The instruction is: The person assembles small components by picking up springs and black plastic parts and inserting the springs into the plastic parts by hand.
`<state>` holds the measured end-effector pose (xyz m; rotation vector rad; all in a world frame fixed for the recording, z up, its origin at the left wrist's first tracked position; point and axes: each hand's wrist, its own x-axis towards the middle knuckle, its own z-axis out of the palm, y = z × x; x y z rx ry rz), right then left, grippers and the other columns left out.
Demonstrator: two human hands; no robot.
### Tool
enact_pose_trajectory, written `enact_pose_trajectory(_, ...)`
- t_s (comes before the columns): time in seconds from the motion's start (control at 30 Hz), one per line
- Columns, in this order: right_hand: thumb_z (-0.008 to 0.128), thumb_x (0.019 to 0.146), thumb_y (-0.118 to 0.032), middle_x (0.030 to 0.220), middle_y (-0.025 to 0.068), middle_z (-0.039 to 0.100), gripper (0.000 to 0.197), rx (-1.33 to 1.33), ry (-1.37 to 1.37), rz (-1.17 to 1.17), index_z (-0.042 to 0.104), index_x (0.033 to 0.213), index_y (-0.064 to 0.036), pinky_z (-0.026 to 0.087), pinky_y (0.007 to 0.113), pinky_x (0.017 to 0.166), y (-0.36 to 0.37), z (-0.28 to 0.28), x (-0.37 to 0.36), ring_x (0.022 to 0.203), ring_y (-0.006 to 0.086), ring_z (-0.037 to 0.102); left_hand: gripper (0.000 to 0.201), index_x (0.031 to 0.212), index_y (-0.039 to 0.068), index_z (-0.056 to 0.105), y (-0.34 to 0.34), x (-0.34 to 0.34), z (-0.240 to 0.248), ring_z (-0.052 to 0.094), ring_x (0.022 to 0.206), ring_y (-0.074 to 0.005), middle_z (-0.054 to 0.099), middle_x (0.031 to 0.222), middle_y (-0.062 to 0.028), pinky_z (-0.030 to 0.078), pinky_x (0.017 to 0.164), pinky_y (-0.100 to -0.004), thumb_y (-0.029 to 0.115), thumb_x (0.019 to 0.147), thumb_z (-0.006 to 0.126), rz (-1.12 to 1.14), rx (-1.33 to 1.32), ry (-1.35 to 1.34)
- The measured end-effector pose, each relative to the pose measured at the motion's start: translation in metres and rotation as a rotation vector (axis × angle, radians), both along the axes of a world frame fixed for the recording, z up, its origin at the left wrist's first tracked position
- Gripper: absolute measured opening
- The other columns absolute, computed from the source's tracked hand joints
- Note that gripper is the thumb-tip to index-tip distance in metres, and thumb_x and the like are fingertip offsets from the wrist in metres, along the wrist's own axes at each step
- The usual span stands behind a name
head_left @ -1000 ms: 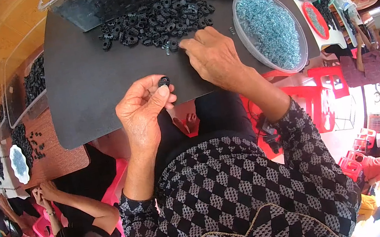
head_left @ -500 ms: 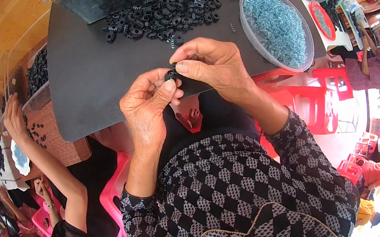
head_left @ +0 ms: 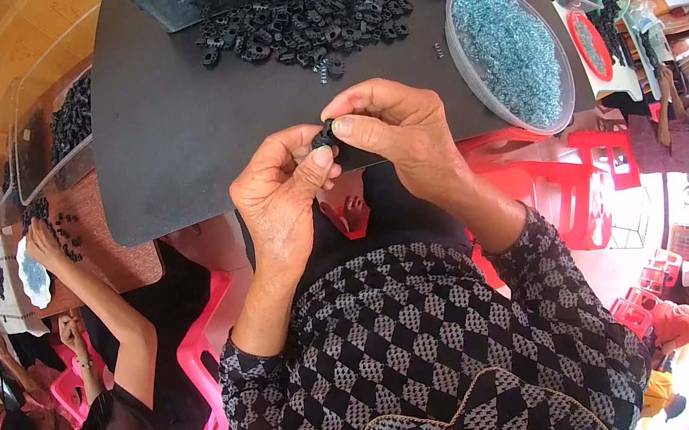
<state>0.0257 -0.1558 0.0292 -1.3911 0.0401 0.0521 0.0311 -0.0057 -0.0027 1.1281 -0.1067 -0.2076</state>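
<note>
Over the near edge of the dark table (head_left: pixel 179 151), my left hand (head_left: pixel 274 199) pinches a small black plastic cord lock (head_left: pixel 322 139) between thumb and fingers. My right hand (head_left: pixel 407 127) meets it from the right, thumb and forefinger closed on the top end of the same piece. Fingers cover much of it, so how its parts sit together is hidden. Beyond my hands lies a heap of loose black cord lock parts (head_left: pixel 313 24) with holes through them. One small metal spring (head_left: pixel 323 71) lies at the heap's near edge, another spring (head_left: pixel 439 50) farther right.
A round clear tub (head_left: pixel 462 63) full of bluish springs (head_left: pixel 508 51) stands at the right. Clear plastic bins (head_left: pixel 172 2) line the table's far side. On the left, a co-worker's hand (head_left: pixel 45 245) is over black parts at a brown table (head_left: pixel 108 245). Red stools (head_left: pixel 574 195) stand to the right.
Both my hands stay closed on the cord lock, which has turned slightly between them. The co-worker's hand at the left has come down from a bin to the parts on the brown table.
</note>
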Motion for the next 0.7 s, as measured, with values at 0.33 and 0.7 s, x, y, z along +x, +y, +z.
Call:
enact_pose_trajectory(0.33,0.060,0.085,-0.003,0.087,0.0010,0.061,0.012,-0.357,-0.012,0.055,0.061,0.096,0.0018,0.047,0.021,0.071,-0.003,0.002,-0.005,0.080,0.0063,0.057,0.017,0.093,-0.003,0.065,0.001,-0.004,-0.002,0.050,0.066,-0.0069,0.055,0.074,0.0002,0.042,0.059,-0.0198,0.001,0.077,0.069,0.068,0.242,-0.140)
enact_pose_trajectory(0.7,0.057,0.079,-0.012,0.075,0.0149,0.059,0.015,-0.911,-0.580,0.315,0.059,0.089,-0.0006,0.045,0.042,0.064,-0.021,0.009,0.007,0.074,0.0339,0.056,0.017,0.090,-0.005,0.065,0.005,-0.005,0.004,0.052,0.069,-0.0079,0.056,0.077,-0.0012,0.043,0.063,-0.0194,0.000,0.075,0.071,0.031,0.407,-0.286)
